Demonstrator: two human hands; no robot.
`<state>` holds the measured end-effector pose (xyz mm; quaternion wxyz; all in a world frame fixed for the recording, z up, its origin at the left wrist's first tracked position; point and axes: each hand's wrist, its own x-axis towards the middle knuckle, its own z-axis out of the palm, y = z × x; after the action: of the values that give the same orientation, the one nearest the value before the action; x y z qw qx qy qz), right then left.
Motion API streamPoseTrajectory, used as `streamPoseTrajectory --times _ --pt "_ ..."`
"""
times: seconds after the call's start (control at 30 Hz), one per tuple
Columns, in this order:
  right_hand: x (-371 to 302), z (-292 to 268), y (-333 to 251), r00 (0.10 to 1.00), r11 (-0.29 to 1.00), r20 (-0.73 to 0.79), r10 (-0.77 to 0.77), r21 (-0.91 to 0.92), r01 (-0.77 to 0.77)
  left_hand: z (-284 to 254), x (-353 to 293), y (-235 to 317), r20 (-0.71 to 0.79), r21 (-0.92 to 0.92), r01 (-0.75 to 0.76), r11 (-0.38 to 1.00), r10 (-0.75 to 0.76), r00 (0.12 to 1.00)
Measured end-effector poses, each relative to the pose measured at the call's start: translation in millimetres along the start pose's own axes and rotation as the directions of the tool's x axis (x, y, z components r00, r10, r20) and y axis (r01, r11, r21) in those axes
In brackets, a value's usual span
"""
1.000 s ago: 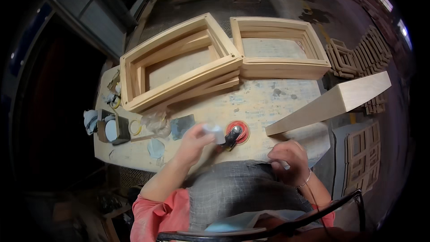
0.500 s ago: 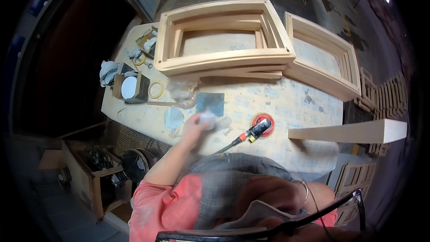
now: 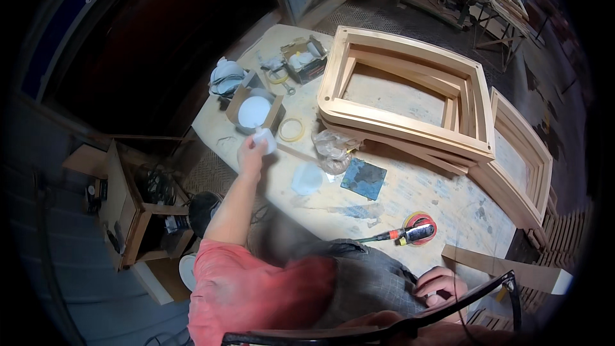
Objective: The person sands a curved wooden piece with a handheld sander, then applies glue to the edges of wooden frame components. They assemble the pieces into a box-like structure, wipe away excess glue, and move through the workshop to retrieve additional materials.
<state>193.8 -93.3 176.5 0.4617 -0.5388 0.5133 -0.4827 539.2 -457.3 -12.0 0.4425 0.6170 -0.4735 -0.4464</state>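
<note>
My left hand (image 3: 250,157) is closed on a small whitish thing (image 3: 264,141), blurred, its kind unclear. It is held over the table's left side, just in front of an open cardboard box (image 3: 277,115) with a white round disc (image 3: 254,111) in it. A pale sanding disc (image 3: 307,179) lies on the table to the right of that hand. Low at the right, beside the dark apron, is my right hand (image 3: 441,283), its fingers curled in; what they hold, if anything, is hidden. Nearest to it on the table rests a red and black orbital sander (image 3: 419,228).
Stacked wooden frames (image 3: 410,122) stand on the table (image 3: 410,189) at the far right. A blue-grey square sheet (image 3: 363,179), a crumpled plastic bag (image 3: 334,148) and a tape roll (image 3: 291,130) lie mid-table. A wooden beam (image 3: 506,268) juts at the right; a wooden cabinet (image 3: 131,208) stands left.
My left hand has moved left from beside the blue-grey sheet toward the box, still carrying the whitish thing. The view has turned left, and my right hand now shows more clearly.
</note>
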Motion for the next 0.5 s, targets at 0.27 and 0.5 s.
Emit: streamPoseTrajectory --times 0.27,0.5 --pt "-30 2 56 0.940 0.980 -0.339 0.037 0.197 0.032 11 68 15 0.169 -0.149 0.116 0.982 -0.090 0.981" --pt "-23 10 55 0.864 0.952 -0.465 0.195 0.301 -0.053 38 69 14 0.212 0.029 0.066 0.997 -0.071 0.975"
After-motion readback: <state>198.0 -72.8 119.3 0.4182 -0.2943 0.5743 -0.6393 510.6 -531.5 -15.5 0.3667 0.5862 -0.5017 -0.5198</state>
